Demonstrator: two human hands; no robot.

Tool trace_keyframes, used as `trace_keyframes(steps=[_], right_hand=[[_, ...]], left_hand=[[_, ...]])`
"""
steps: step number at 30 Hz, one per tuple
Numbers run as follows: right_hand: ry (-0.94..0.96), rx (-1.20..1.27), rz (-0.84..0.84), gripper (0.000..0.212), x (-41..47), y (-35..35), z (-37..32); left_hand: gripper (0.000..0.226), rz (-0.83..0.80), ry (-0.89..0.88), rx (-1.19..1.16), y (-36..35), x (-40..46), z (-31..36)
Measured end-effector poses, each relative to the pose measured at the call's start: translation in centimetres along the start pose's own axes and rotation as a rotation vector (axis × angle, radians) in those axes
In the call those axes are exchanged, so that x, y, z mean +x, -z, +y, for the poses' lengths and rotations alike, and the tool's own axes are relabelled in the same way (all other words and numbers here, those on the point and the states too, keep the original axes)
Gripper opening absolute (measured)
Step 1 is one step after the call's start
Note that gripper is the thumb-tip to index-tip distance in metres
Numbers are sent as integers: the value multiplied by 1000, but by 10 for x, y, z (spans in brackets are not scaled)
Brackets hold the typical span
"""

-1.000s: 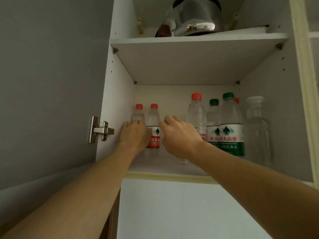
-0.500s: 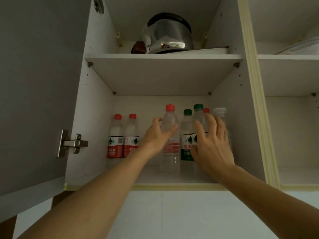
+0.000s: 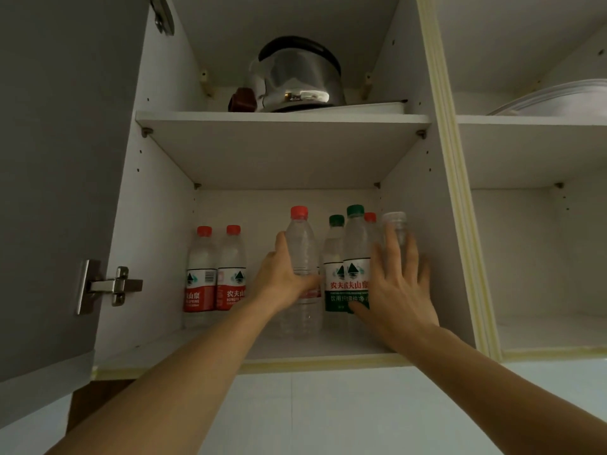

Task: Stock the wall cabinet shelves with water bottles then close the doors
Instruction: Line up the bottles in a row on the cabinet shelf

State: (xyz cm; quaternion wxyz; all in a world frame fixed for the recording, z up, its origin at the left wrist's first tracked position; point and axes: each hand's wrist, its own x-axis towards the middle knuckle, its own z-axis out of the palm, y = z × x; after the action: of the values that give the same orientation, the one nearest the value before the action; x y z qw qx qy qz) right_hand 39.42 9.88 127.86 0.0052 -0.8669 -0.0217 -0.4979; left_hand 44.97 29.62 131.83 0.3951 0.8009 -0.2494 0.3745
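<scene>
Fingers (image 3: 303,284) of your left hand (image 3: 282,277) curl round the tall red-capped bottle (image 3: 300,244), thumb up its left side, gripping at label height. That bottle stands upright on the lower shelf (image 3: 230,349) of the wall cabinet (image 3: 157,224), near the middle.

Your right hand (image 3: 399,290): fingers straight and spread, palm toward the right-hand cluster of bottles. Thumb tip lies against the lower label of the front green-capped bottle (image 3: 356,254). Fingertips reach up over the clear-capped bottle (image 3: 395,224); whether they touch it you cannot tell from this view.

Cluster on the right: a second green-capped bottle (image 3: 335,257) just beside and left of the front one, a red cap (image 3: 370,217) showing behind them, the clear-capped bottle nearest the cabinet's right wall.

Left part of the shelf: two red-labelled water bottles (image 3: 213,277), upright, touching side by side, apart from the bottle in your left hand.

Upper shelf (image 3: 282,118): a steel kettle (image 3: 295,77) with a dark handle, a brown object just to its left.

Grey door (image 3: 59,159) stands open at left, metal hinge (image 3: 111,287) on the side wall. Neighbouring compartment at right is open too; a pale dish rim (image 3: 551,100) shows on its upper shelf.
</scene>
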Motion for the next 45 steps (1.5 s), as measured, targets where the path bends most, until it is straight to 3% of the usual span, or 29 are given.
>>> trace_keyframes(steps=[6,10,19,25,30,36,39,42,45], right_hand=[[-218,372,33,93,-24,9,17],[-298,479,27,94,-30,20,17],[-138,750,-41,98,-34,29,-27],[-72,924,-220,96,-10,16,-47],[-76,1036,-287,91,3,2,-60],[-30,1082,-368,99,13,-7,-89],[-20,1078,-437,98,21,-8,-104],[4,1101,-529,88,30,-8,-122],[92,1123,-562,52,39,-9,-140]], left_hand=[[87,-16,4,-25,15,-7,-5],[94,-41,15,-33,30,-11,-8],[102,-88,37,-44,61,-23,-13],[101,-5,31,-9,71,-26,-26],[86,40,42,19,79,-25,-34],[92,152,82,118,98,-34,-33],[106,225,123,148,110,-50,-34],[112,276,103,146,122,-64,-33],[104,327,115,161,126,-71,-34]])
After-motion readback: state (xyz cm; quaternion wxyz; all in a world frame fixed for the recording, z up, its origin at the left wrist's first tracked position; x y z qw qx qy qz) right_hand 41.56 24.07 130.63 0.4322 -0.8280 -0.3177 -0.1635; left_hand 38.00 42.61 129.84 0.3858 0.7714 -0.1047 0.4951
